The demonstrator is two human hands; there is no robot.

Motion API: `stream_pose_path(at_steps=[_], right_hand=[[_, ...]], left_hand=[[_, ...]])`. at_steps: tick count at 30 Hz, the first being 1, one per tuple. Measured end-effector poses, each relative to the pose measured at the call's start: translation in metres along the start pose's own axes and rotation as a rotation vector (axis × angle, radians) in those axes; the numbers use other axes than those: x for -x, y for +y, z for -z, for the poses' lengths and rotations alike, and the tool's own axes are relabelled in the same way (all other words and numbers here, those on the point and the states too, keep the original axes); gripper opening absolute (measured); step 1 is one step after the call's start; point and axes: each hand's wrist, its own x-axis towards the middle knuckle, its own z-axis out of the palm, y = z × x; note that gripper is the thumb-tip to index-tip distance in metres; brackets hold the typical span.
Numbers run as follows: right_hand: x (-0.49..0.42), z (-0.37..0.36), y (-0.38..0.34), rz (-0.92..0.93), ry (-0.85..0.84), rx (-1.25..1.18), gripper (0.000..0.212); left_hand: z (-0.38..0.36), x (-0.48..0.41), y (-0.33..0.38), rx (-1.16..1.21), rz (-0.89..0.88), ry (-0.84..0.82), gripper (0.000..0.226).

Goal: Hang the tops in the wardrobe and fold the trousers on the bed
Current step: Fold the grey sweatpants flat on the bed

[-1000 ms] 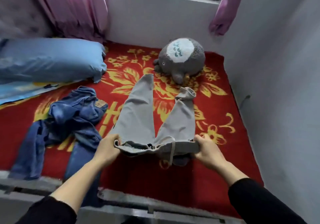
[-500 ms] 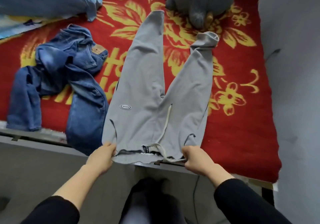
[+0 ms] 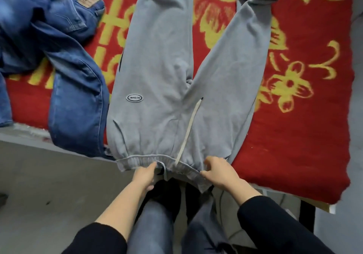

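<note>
While the left hand pinches the waistband near its middle and the right hand grips it toward the right end, the grey trousers lie flat on the bed, legs running straight away from the person in a narrow V. Folding lengthwise likely means carrying the right leg leftward onto the other.

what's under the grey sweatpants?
The red floral blanket shows between and beside the legs of the grey sweatpants, so they lie on it. Left hand and right hand hold the waistband, which overhangs the bed edge. Anything else beneath is covered.
</note>
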Motion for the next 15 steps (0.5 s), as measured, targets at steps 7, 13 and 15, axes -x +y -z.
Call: stream_pose_path(at_steps=[7,13,15], right_hand=[[-0.028,-0.033,0.005,0.349,0.208,0.544,0.030],[-0.039,0.003,-0.003,0.265,-0.318,0.348,0.009],[-0.044,0.022,-0.003,0.272,-0.399,0.253,0.015]], left_hand=[[-0.046,-0.028,-0.023,0.555,0.048,0.223,0.022],[-0.035,-0.019,-0.033,0.550,0.208,0.321,0.011],[-0.039,-0.020,-0.018,0.453,0.220,0.498,0.020]])
